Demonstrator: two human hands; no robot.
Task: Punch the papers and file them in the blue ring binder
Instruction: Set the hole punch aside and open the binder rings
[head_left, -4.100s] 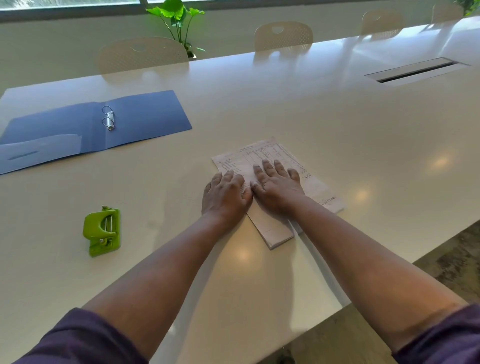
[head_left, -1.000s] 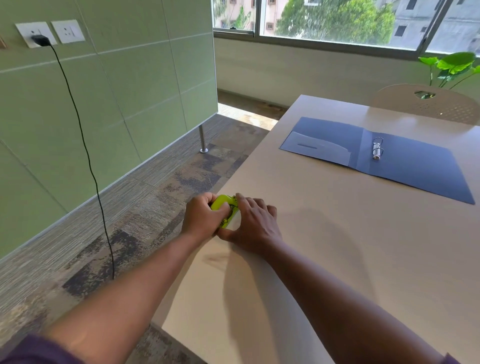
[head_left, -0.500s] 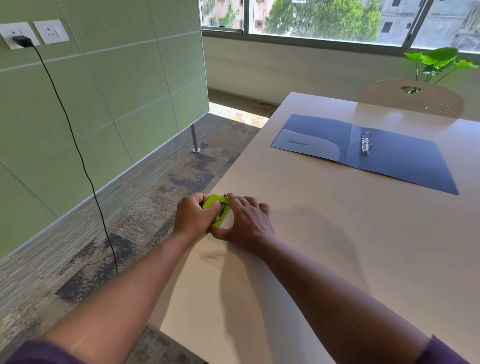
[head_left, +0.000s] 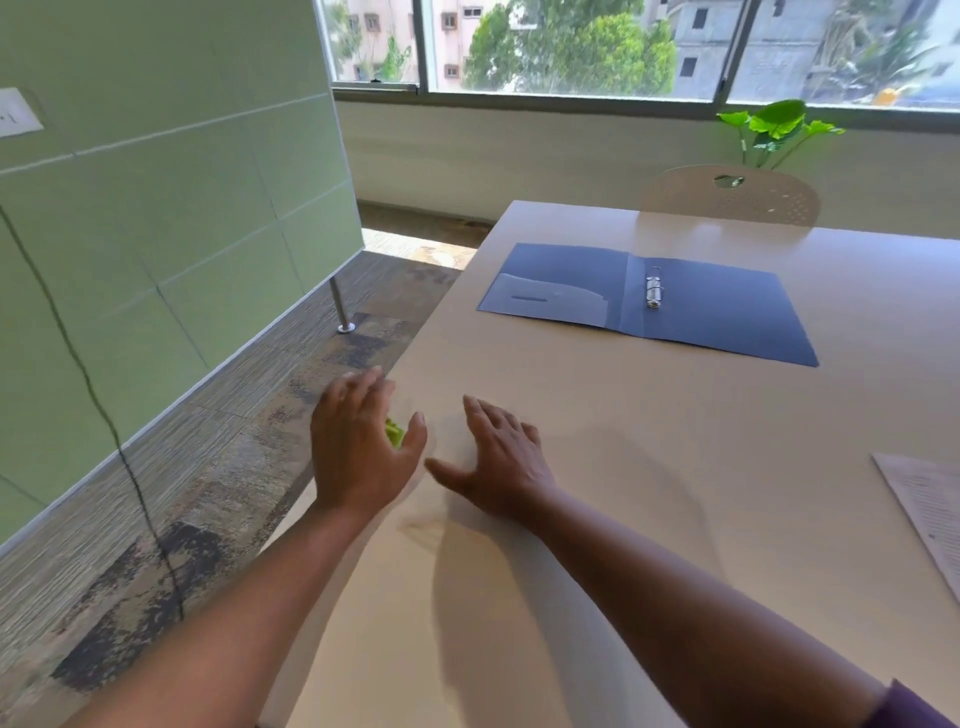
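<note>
So both hands have let go of the small lime-green plastic hole punch (head_left: 394, 432). Half a second ago they were wrapped around it at the near corner of the pale beige tabletop surface (head_left: 649, 415); now the left hand (head_left: 358, 452) is spread with fingers straight and lifted a little, and the punch is just a green sliver peeking out between its palm and thumb, mostly hidden behind the hand. I can't tell if the palm is touching it. The right hand (head_left: 498, 457) is also spread flat, fingers splayed, just to the right of the left one, low over the surface and holding nothing.

My read: whatever fiddling went on with the punch is over, and nothing is punched yet.

Well to the right of the right hand, at the frame edge, sits the white printed sheet of paper (head_left: 930, 514). Far beyond both hands the flat blue ring binder (head_left: 717, 312) lies open with its metal rings (head_left: 653, 289) showing, no pages in it.

Readable writing: none really. The sheet has printed lines, but too small and blurred to make out. No brand visible on the punch or binder.
</note>
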